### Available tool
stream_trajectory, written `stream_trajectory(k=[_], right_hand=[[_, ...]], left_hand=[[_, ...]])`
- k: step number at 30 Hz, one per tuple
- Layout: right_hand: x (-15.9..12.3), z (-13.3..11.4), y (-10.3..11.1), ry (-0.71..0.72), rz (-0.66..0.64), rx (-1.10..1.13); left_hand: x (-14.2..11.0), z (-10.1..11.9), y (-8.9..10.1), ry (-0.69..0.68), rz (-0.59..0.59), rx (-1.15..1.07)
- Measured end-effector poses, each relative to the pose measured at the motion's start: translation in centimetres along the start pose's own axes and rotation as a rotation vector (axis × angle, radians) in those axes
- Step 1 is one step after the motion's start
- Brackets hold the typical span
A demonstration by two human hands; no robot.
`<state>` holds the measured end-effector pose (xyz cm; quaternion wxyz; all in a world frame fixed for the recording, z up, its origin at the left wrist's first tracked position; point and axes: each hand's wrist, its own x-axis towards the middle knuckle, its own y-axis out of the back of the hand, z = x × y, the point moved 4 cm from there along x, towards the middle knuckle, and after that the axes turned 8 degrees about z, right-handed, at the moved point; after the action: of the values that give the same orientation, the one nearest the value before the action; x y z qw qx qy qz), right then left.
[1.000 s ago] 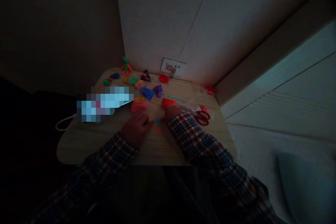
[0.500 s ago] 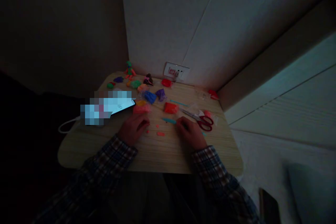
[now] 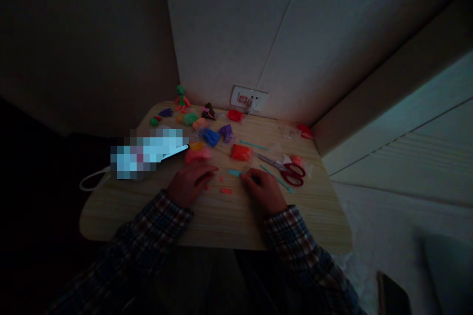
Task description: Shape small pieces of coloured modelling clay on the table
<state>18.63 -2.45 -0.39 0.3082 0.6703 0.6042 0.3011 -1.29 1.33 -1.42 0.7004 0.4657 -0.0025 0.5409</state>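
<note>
My right hand [image 3: 264, 191] is closed on a small turquoise modelling-clay knife [image 3: 233, 173], whose flat blade points left over the table. On the left, my left hand [image 3: 189, 183] rests low on the tabletop with its fingers stretched to the right and the thumb apart beneath them. Between the hands lie small pieces of coral clay: a flat strip [image 3: 226, 190], a bit [image 3: 221, 178] above it, and another bit [image 3: 207, 187] beside my left thumb. A bag of pink clay [image 3: 197, 154] sits just beyond my left fingers. The room is dim.
Red-handled scissors [image 3: 293, 174] and a turquoise stick tool [image 3: 277, 178] lie right of my right hand. Farther back are a red clay packet [image 3: 241, 152], blue clay [image 3: 211, 137], purple clay [image 3: 226, 133] and a green-and-orange figure [image 3: 181, 99]. A lit phone [image 3: 175, 152] stands left.
My right hand has shifted left with the clay knife, uncovering more of the turquoise stick tool. My left fingers reach farther right than before.
</note>
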Motion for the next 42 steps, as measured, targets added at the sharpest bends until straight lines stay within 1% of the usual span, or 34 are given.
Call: stream_trajectory(k=[6,10,16,24,30,33,35,40,42], right_hand=[[1.4,-1.7,-0.6,0.032,-0.138,-0.066],[2.7,-2.7,-0.2,0.071,-0.194,-0.136],[5.0,-3.7,0.1,0.150,-0.275,-0.244],[6.3,-4.3,-0.8,0.206,-0.395,-0.232],[6.7,-3.7,-1.2,0.185,-0.449,-0.189],[6.8,-3.5,-1.1,0.166,-0.455,-0.186],[6.9,-3.6,-1.2,0.156,-0.455,-0.190],[7.0,-4.2,-1.8,0.133,-0.457,-0.205],[7.1,-4.5,-2.0,0.126,-0.451,-0.209]], left_hand=[[0.0,-0.2,0.0,0.020,0.022,0.001],[0.2,-0.2,-0.2,0.050,0.036,-0.004],[0.3,-0.2,-0.4,0.114,0.018,-0.036],[0.0,-0.7,-0.3,0.142,0.063,-0.050],[-0.2,-0.9,-0.2,0.099,0.103,-0.027],[-0.6,-1.0,0.1,0.058,0.133,0.027],[-0.9,-0.9,0.4,0.004,0.154,0.078],[-1.7,-0.4,1.1,-0.192,0.184,0.208],[-1.8,-0.1,1.2,-0.248,0.180,0.251]])
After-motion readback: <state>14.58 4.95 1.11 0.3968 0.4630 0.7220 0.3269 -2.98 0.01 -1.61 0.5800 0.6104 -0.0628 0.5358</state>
